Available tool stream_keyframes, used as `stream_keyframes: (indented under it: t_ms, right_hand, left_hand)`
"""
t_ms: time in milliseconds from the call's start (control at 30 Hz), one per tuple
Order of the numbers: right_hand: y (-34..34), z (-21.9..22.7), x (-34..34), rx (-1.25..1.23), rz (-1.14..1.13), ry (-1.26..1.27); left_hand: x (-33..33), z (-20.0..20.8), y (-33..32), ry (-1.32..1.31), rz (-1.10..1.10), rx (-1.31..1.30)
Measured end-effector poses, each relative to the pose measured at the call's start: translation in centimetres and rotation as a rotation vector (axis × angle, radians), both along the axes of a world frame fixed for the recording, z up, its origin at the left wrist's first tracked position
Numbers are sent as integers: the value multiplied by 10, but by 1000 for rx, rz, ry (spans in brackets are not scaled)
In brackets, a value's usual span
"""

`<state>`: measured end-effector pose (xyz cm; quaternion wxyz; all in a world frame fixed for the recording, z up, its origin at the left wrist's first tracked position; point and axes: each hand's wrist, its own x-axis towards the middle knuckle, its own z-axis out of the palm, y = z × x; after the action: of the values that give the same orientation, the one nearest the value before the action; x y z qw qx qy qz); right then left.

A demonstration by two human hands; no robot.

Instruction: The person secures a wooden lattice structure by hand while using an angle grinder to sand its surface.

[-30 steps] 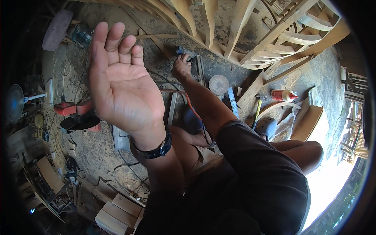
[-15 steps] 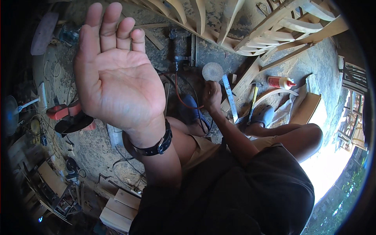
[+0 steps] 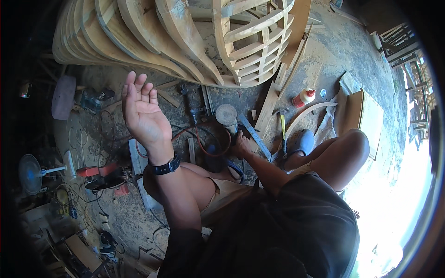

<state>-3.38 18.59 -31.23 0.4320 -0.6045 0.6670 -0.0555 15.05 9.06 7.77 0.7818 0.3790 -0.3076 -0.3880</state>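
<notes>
Raised palm-up above the floor, my left hand (image 3: 148, 118) holds nothing, its fingers stretched upward and a dark watch (image 3: 167, 165) on its wrist. My right hand (image 3: 242, 146) is lower and closed around the body of an angle grinder (image 3: 235, 128). The grinder's round, grey sanding disc (image 3: 226, 114) faces up. Just right of this hand lies a metal try square (image 3: 256, 136). Beyond both hands stands a large curved wooden frame (image 3: 153, 46) of ribs and slats.
A hammer (image 3: 283, 129), a red-and-white squeeze bottle (image 3: 303, 98) and a curved wood strip (image 3: 308, 113) lie to the right. A red cut-off saw (image 3: 104, 172) and a fan (image 3: 31, 174) stand left. Hoses and cables (image 3: 199, 143) cross the floor near my feet.
My left hand has moved farther from the view and slightly down, still open. My view has shifted, showing more of the wooden frame. The grinder stays in my right hand, its body now showing.
</notes>
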Motion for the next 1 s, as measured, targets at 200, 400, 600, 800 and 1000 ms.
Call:
stream_keyframes:
  t_ms: [200,400,600,800,1000]
  right_hand:
    - [-45,16,-29,533,-349,-659]
    - [-14,38,-47,277,-378,-648]
    - [-1,162,-47,-14,-631,-574]
    - [7,224,-70,-736,-672,-610]
    - [-11,252,-124,-662,-574,-1417]
  left_hand:
    - [-37,-13,-6,-151,-107,93]
    - [-68,-33,-8,-586,-504,277]
    - [-90,-79,7,-1500,-882,526]
    - [-151,-129,23,-1218,-946,355]
    - [-173,-84,32,-513,-1184,386]
